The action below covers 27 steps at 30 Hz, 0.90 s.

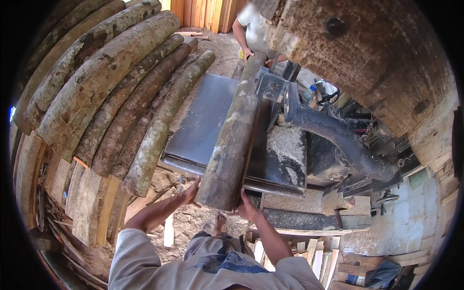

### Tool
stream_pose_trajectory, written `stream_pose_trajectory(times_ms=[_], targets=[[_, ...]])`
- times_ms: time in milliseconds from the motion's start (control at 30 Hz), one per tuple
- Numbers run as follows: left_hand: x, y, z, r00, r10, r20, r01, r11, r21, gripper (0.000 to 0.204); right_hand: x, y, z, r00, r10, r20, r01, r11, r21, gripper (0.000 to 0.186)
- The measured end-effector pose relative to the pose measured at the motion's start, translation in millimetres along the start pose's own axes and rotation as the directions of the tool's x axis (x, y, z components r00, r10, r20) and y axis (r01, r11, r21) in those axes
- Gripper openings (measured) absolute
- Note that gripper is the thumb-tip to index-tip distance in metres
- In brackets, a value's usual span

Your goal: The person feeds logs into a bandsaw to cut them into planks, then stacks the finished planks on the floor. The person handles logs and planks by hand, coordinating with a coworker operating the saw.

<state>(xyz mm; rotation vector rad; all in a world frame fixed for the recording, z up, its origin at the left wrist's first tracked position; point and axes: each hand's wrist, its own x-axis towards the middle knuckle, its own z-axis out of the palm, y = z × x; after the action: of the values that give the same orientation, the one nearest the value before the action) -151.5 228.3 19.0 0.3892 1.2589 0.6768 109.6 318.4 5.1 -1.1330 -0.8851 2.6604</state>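
A bark-covered log (pixel 227 140) lies lengthwise over the metal machine table (pixel 198 106), its near end past the table's front edge. My left hand (pixel 192 194) grips that end from the left, fingers partly hidden under it, and my right hand (pixel 245 208) grips it from the right. At the far end, another person's hand (pixel 247 53) holds the same log. The log lies beside a dark metal fitting (pixel 270 84) on the machine's curved arm (pixel 328 125).
Several logs (pixel 106 77) are stacked along the left above sawn wood pieces (pixel 92 210). A co-worker (pixel 258 34) stands at the far side. A large weathered wooden surface (pixel 367 58) overhangs at upper right. A plastic bottle (pixel 309 94) sits behind the machine. Loose boards (pixel 319 258) lie at lower right.
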Motion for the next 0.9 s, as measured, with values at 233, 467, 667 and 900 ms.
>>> stream_pose_trajectory(times_ms=[233, 467, 667, 900], targets=[[-50, -40, 34, 0.957, 0.161, 0.241, -0.138, 0.984, -0.109, 0.092, -31, 81, 7, 0.999, 0.015, 0.05, -0.019, 0.996, 0.085, 0.071], [-90, -130, 40, 0.983, 0.134, 0.126, -0.116, 0.983, -0.14, 0.091, -94, 145, 57, 1.0, -0.016, 0.0, 0.016, 0.999, 0.036, 0.065], [-136, -209, 52, 0.991, 0.112, 0.077, -0.1, 0.984, -0.145, 0.09, -126, 232, 57, 0.997, 0.044, 0.058, -0.043, 0.999, -0.021, 0.071], [-196, -289, 75, 0.995, 0.085, 0.05, -0.079, 0.99, -0.115, 0.089, -182, 317, 85, 0.999, 0.033, -0.012, -0.034, 0.995, -0.099, 0.07]])
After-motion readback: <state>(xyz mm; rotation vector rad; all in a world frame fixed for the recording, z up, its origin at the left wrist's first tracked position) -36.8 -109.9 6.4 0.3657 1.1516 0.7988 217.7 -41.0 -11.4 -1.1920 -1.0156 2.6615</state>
